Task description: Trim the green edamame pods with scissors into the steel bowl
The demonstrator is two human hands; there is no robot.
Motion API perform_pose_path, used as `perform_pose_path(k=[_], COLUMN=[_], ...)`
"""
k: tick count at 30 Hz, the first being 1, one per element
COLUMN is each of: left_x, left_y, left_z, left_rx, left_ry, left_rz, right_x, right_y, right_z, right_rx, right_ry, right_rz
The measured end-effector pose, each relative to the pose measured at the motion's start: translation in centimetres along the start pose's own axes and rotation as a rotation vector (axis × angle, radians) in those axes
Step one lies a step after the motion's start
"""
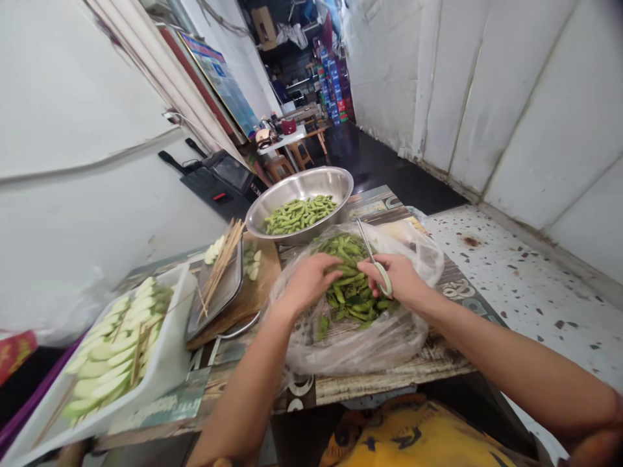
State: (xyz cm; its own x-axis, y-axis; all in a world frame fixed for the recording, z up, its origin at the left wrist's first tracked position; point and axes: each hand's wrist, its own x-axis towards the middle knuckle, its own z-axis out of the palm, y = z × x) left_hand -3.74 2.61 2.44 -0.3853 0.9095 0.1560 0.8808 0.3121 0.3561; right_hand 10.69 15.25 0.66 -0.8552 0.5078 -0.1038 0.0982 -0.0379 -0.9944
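Observation:
Green soybean pods (357, 288) lie heaped in a crumpled clear plastic bag (335, 357) in front of me. My right hand (394, 279) is closed around a pair of scissors (383, 275) with a pale green handle, its metal blades pointing up and away over the heap. On the pile's left side is my left hand (314, 282), fingers slightly apart and reaching over the pods; nothing shows between them. Just beyond the bag stands a wide steel bowl (311, 178) with loose pods (302, 214) in its bottom.
At left, a white plastic tub (182, 324) holds skewered pale green slices (114, 357). Wooden skewers (221, 266) rest across a metal tray (238, 269) on a wooden board (270, 259). All stand on a patterned table (365, 387). Farther back is a small white table (292, 137).

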Motion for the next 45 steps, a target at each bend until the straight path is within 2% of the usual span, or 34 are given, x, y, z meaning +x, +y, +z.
perform_pose_path(k=[2, 4, 7, 10, 14, 19, 24, 33, 37, 40, 45], left_x=[0.0, 0.0, 0.2, -0.1, -0.7, -1.0, -1.2, -1.3, -1.0, -0.8, -0.7], left_y=[0.5, 0.9, 0.8, 0.1, -0.3, 0.9, 0.7, 0.3, 0.4, 0.4, 0.2], left_z=[0.2, 0.3, 0.3, 0.5, 1.1, 0.8, 0.1, 0.1, 0.1, 0.2, 0.6], left_rx=[0.031, 0.051, -0.036, -0.267, -0.622, -0.814, -0.922, -1.067, -1.227, -1.347, -1.229], left_ry=[-0.098, -0.122, 0.030, 0.210, 0.304, 0.255, 0.156, 0.056, 0.075, 0.150, 0.241], left_rz=[0.085, 0.108, 0.028, -0.090, -0.302, -0.387, -0.413, -0.416, -0.437, -0.449, -0.483], right_x=[-0.1, -0.2, -0.4, -0.6, -1.1, -1.6, -1.3, -1.4, -1.1, -0.9, -1.0], right_y=[0.0, 0.1, 0.1, 0.0, -0.7, -1.4, -0.4, -0.6, -0.1, 0.1, -0.1], right_z=[0.0, 0.0, 0.0, 0.0, 0.1, 0.3, 0.2, 0.4, 0.2, 0.2, 0.3], right_rx=[-0.011, -0.029, -0.039, -0.028, -0.072, -0.149, -0.138, -0.129, -0.196, -0.180, -0.120], right_ry=[-0.030, -0.081, -0.151, -0.149, -0.219, -0.307, -0.336, -0.305, -0.296, -0.272, -0.258], right_rz=[0.011, 0.025, 0.040, 0.061, 0.137, 0.173, 0.128, 0.152, 0.135, 0.130, 0.123])
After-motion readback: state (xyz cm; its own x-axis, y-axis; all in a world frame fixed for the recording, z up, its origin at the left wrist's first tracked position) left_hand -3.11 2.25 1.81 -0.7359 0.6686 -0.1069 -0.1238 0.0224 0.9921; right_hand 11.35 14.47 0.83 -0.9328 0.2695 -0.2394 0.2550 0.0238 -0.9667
